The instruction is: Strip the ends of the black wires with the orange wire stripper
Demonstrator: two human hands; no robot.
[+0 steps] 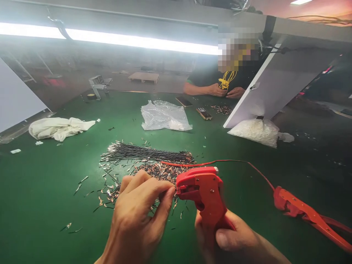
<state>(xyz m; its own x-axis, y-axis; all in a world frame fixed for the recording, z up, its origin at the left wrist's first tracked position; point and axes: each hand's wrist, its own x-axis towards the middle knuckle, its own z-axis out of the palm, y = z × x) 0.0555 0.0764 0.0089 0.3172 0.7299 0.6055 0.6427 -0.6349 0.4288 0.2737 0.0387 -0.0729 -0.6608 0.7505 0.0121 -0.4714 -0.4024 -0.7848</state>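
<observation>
Red stripper [210,194]: upright over the worktop [49,176], near-edge side and right of centre, nose facing left.
Right hand [239,234]: grip wrapped around the stripper's handles, thumb on the near side; cannot tell how hard the levers are squeezed.
Left hand [143,212]: grip pinched, thumb and forefinger together right at the stripper's nose; cannot tell what sits between the tips.
Wire bundle [148,152]: black, cut ends bare, lying lengthwise mid-worktop, roughly parallel to the far edge.
Cut pieces [155,169]: black and copper-coloured heap on the near side of the bundle, part hidden by the left hand; strays toward the left edge.
Red strip [220,160]: runs from the heap, behind the stripper, to a red-handled tool [316,216] at the near right corner.
Left edge: crumpled white cloth [60,128].
Far edge: clear plastic bag [165,115] in from the middle, two dark handheld devices [204,113] right of it; metal bracket [97,86] near the far left corner.
Right side: filled white bag [255,132] against the foot of a slanted white panel [264,86].
Co-worker [217,90]: seated across the far edge, both hands at a yellow item [224,83].
</observation>
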